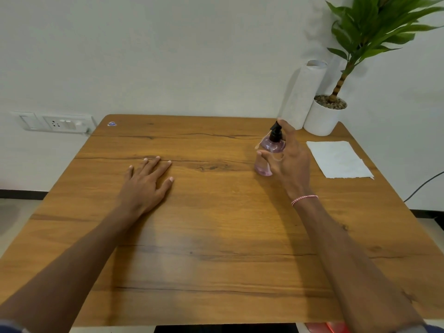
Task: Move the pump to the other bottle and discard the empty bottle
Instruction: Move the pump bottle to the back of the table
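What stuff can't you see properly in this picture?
- Head view: the right hand covers part of the pink pump bottle, so the grip is unclear.
- No second bottle or bin in view.
- Blue sticker: too small to read.
- Plant: top cut off by the edge.

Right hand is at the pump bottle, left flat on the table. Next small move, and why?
Probably close the right hand on the pump bottle: its fingers curl beside the bottle but look open, and the left hand lies flat on the table.
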Demonstrator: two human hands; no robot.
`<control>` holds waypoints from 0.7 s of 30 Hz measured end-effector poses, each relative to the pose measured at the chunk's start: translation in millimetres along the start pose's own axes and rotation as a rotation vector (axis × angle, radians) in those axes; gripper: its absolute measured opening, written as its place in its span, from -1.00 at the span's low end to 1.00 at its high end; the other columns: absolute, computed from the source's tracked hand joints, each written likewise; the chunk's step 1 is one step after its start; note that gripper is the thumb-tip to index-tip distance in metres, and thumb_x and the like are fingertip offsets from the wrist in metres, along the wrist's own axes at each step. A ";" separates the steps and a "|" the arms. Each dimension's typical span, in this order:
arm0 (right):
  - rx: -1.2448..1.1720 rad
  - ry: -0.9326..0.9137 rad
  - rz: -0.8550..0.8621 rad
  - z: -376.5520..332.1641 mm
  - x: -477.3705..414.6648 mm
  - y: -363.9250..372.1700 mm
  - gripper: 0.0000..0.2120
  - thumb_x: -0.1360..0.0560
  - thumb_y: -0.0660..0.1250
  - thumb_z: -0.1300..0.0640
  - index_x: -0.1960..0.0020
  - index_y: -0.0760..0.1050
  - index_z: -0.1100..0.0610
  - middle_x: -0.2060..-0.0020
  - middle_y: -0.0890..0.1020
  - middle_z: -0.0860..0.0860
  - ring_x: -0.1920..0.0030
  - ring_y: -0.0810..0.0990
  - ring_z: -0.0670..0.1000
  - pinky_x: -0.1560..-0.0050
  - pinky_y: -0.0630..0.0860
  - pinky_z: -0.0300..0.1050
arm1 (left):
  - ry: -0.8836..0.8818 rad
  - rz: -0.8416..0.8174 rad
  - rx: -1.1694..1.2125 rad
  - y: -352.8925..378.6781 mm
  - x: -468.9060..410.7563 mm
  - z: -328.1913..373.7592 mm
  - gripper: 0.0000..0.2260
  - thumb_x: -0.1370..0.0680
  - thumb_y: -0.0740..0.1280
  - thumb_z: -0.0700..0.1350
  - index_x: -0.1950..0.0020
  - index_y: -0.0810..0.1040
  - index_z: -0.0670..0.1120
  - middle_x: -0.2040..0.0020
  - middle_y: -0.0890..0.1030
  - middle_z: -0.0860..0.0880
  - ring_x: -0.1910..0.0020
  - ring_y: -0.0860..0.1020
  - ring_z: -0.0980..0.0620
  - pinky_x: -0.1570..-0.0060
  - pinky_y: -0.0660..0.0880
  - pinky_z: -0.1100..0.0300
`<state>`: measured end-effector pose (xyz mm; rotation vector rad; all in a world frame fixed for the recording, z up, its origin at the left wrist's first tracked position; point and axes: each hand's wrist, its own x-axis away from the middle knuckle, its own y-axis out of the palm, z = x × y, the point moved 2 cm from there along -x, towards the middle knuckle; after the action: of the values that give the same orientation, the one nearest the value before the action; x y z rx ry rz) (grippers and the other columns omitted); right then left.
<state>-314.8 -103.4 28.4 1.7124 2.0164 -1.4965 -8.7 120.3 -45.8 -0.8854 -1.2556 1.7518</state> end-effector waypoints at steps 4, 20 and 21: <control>0.004 0.009 0.003 -0.6 0.0 0.4 -0.20 -0.45 0.62 -0.05 -0.57 0.34 0.04 -0.13 0.71 0.13 0.05 0.66 0.08 0.10 0.49 -0.17 | -0.001 -0.001 -0.001 -0.3 0.5 -0.3 -0.32 -0.58 -0.13 0.40 -0.68 0.15 0.20 -0.71 0.16 -0.01 -0.70 0.07 -0.10 -0.62 -0.04 -0.23; -0.002 0.056 -0.039 -3.7 3.8 -2.2 -0.04 -0.47 0.61 -0.02 -0.69 0.14 0.05 -0.28 0.65 0.20 -0.12 0.64 0.16 -0.05 0.43 -0.13 | -0.003 0.006 0.021 -1.9 1.1 1.7 -0.27 -0.55 -0.15 0.42 -0.68 0.16 0.19 -0.71 0.16 0.00 -0.71 0.07 -0.08 -0.63 -0.04 -0.22; -0.005 0.068 -0.040 -2.7 4.8 -1.5 -0.04 -0.47 0.60 -0.04 -0.70 0.13 0.04 -0.28 0.65 0.19 -0.13 0.63 0.16 -0.05 0.43 -0.13 | 0.000 0.003 0.023 -1.8 0.6 1.5 -0.27 -0.55 -0.16 0.42 -0.68 0.15 0.19 -0.72 0.15 0.00 -0.71 0.06 -0.08 -0.63 -0.05 -0.22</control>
<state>-316.5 -98.0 27.6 1.7547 2.0981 -1.4620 -9.9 120.6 -43.7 -0.8746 -1.2327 1.7657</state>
